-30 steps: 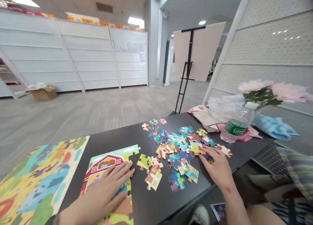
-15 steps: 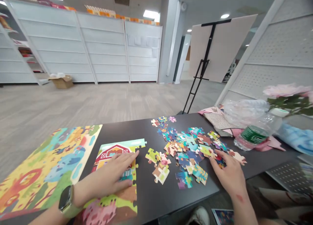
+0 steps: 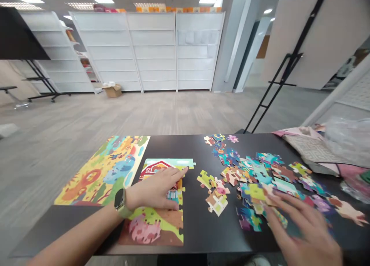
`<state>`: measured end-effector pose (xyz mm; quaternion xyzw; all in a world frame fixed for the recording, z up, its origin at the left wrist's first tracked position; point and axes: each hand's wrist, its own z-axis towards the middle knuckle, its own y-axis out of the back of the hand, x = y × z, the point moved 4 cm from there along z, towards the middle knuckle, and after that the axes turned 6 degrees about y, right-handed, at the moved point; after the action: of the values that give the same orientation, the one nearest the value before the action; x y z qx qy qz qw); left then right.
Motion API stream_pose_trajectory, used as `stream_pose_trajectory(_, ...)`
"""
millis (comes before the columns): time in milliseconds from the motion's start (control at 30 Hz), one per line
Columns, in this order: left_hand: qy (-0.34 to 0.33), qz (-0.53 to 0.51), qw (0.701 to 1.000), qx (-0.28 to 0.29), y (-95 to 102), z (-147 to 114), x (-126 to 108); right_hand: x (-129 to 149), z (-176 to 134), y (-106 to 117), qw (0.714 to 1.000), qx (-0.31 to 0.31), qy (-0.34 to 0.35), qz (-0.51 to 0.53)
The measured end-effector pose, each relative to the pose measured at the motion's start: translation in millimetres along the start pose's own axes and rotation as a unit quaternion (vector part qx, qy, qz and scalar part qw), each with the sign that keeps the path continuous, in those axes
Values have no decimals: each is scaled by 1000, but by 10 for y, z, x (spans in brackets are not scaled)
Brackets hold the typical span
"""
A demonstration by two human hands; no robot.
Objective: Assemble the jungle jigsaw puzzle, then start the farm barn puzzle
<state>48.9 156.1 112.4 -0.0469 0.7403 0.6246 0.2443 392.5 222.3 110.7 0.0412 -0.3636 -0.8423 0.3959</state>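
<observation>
My left hand (image 3: 157,189) lies flat, fingers stretched out, on a partly assembled farm jigsaw puzzle (image 3: 170,235) with a red barn and a pink pig. At the right, my right hand (image 3: 303,223), somewhat blurred, pinches a yellow-green puzzle piece (image 3: 256,193) between thumb and fingers, over a heap of loose puzzle pieces (image 3: 258,169). Between the farm puzzle and the heap lie a green piece (image 3: 206,179), a cow-face piece (image 3: 221,187) and a brown-and-cream piece (image 3: 217,203). My right palm hides part of the heap.
A finished-looking animal picture (image 3: 101,173) lies on the dark table (image 3: 199,229) at the left. Cloth (image 3: 306,144) and clear plastic wrap (image 3: 349,139) sit at the right. Beyond the table stand a black easel (image 3: 286,71) and white shelving (image 3: 156,50).
The view has turned left. My right hand has moved toward the near side of the heap with the yellow-green piece in its fingers. My left hand still rests on the farm puzzle.
</observation>
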Motion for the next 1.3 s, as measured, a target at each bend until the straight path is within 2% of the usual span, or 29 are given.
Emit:
stream_pose_trajectory(133,-8,3,1000,2,10,18,24,910,32,-390,985,36,66,157)
stream_pose_trajectory(233,-22,0,1000,3,28,26,23,1207,-3,-643,978,49,80,188)
stream_pose_trajectory(367,-25,-1,1000,2,48,33,13,1209,-73,-756,976,71,87,185)
stream_pose_trajectory(533,-25,5,1000,3,34,40,23,1148,-121,-748,977,89,90,173)
stream_pose_trajectory(867,-29,12,1000,-2,61,33,6,1200,-104,-774,975,107,105,166)
stream_pose_trajectory(1100,-3,18,999,-45,-7,49,-45,1217,-107,-758,974,130,98,155)
stream_pose_trajectory(1300,-4,12,999,-40,-25,62,-44,1243,-98,-755,970,159,94,159)
